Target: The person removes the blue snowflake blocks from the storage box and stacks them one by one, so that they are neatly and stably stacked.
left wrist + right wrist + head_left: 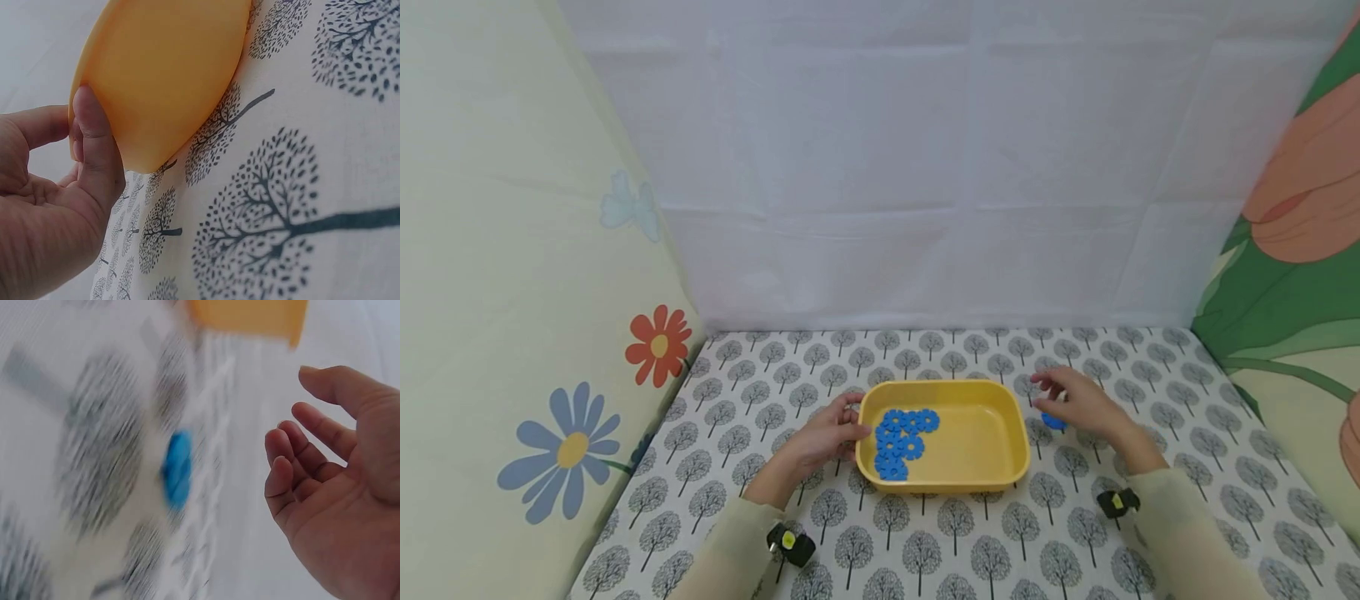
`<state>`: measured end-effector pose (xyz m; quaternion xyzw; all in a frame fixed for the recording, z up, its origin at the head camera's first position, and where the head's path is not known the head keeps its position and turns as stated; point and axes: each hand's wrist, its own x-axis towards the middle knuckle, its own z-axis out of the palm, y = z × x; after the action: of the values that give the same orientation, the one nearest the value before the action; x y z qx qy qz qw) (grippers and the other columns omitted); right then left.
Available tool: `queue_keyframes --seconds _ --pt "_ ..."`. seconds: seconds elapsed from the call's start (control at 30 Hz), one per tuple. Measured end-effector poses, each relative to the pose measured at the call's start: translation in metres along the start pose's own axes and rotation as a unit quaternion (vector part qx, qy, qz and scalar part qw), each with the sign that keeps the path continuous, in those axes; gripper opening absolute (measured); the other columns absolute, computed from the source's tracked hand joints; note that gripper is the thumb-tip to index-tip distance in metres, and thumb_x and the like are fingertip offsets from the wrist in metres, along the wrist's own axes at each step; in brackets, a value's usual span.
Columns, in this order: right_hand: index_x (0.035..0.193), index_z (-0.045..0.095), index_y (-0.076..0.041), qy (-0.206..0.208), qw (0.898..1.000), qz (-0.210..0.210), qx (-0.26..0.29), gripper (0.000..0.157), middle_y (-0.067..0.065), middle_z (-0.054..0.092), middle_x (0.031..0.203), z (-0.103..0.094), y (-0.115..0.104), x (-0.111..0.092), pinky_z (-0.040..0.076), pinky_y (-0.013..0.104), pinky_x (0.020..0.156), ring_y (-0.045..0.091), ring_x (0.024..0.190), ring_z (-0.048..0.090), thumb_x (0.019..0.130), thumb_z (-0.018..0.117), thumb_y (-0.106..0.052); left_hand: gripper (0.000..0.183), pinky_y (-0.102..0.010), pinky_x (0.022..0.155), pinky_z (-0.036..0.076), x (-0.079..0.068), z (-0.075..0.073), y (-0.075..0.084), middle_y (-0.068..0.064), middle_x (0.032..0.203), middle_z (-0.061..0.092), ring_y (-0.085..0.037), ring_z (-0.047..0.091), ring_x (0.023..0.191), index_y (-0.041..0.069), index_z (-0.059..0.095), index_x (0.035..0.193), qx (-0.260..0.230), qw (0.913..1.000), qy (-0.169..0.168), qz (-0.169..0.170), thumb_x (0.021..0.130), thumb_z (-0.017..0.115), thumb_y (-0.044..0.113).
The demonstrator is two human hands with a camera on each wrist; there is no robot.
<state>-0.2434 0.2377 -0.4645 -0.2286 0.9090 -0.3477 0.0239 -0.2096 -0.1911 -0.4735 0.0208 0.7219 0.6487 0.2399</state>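
My left hand (826,433) pinches the left rim of a yellow rectangular tray (973,475); in the left wrist view thumb and fingers lie on either side of the tray's (169,69) edge. Several blue flower-shaped plastic pieces (891,442) lie in the tray's left part. To the right of the tray, my right hand (1082,404) hovers with loosely bent fingers and nothing in them. Below its fingertips a blue piece (1053,422) lies on the cloth, partly hidden by the hand. The right wrist view shows this blue piece (178,469) blurred, apart from the fingers.
A white cloth with a grey tree print (955,521) covers the table. A plain white sheet (880,167) hangs behind it. Flower-printed panels stand at the left (497,250) and the right (1307,192).
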Motion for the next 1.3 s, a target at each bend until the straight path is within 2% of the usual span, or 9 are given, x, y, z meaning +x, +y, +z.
queue_keyframes --seconds 0.2,0.3,0.43,0.7,0.9,1.1,1.3 --pt "0.127 0.061 0.006 0.004 0.998 -0.059 0.017 0.037 0.016 0.064 0.105 0.009 -0.037 0.013 0.053 0.025 0.069 0.016 0.087 0.059 0.095 0.070 -0.011 0.065 -0.028 0.058 0.055 0.000 0.000 0.000 -0.007 0.096 0.049 -0.018 0.060 0.071 0.005 0.032 0.151 0.004 1.0000 0.006 -0.001 0.095 0.064 0.005" --pt "0.127 0.061 0.007 -0.004 0.997 -0.066 0.035 0.039 0.016 0.064 0.105 0.017 -0.048 0.019 0.052 0.025 0.071 0.016 0.088 0.059 0.095 0.071 -0.011 0.064 -0.029 0.058 0.054 0.000 0.000 0.000 -0.007 0.095 0.048 -0.018 0.059 0.071 0.005 0.033 0.151 0.005 1.0000 0.008 -0.001 0.095 0.065 0.005" --pt "0.131 0.061 0.003 -0.018 0.997 -0.055 0.059 0.042 0.017 0.064 0.107 0.030 -0.061 0.026 0.052 0.026 0.074 0.016 0.089 0.058 0.094 0.072 -0.013 0.064 -0.029 0.058 0.053 0.000 0.001 0.000 -0.007 0.095 0.047 -0.018 0.057 0.071 0.006 0.033 0.150 0.003 1.0000 0.007 0.000 0.095 0.065 0.006" --pt "0.129 0.061 0.002 -0.044 0.995 -0.069 0.052 0.040 0.014 0.065 0.104 0.054 -0.071 0.039 0.053 0.026 0.076 0.012 0.087 0.058 0.094 0.072 -0.016 0.062 -0.028 0.058 0.052 0.000 0.002 0.000 -0.007 0.095 0.046 -0.017 0.057 0.071 0.006 0.034 0.150 0.007 0.9999 0.014 -0.004 0.095 0.064 0.006" --pt "0.131 0.060 0.002 -0.069 0.994 -0.054 0.065 0.043 0.014 0.064 0.107 0.066 -0.078 0.047 0.054 0.026 0.080 0.014 0.089 0.059 0.093 0.072 -0.015 0.063 -0.028 0.058 0.053 0.000 0.003 0.000 -0.007 0.095 0.047 -0.018 0.057 0.072 0.007 0.035 0.150 0.009 0.9996 0.025 -0.010 0.094 0.065 0.006" --pt "0.132 0.061 -0.003 -0.087 0.994 -0.047 0.044 0.043 0.008 0.064 0.107 0.075 -0.082 0.052 0.054 0.028 0.081 0.014 0.091 0.061 0.093 0.073 -0.018 0.063 -0.028 0.058 0.053 0.000 0.003 0.000 -0.008 0.097 0.048 -0.019 0.057 0.074 0.008 0.036 0.149 0.009 0.9993 0.033 -0.014 0.094 0.066 0.005" --pt "0.132 0.062 -0.004 -0.110 0.992 -0.037 0.042 0.047 0.007 0.065 0.110 0.087 -0.082 0.057 0.054 0.034 0.088 0.018 0.098 0.062 0.091 0.075 -0.021 0.062 -0.028 0.058 0.053 0.000 0.005 0.002 -0.008 0.097 0.048 -0.019 0.057 0.073 0.008 0.037 0.149 0.011 0.9991 0.037 -0.017 0.093 0.066 0.005"
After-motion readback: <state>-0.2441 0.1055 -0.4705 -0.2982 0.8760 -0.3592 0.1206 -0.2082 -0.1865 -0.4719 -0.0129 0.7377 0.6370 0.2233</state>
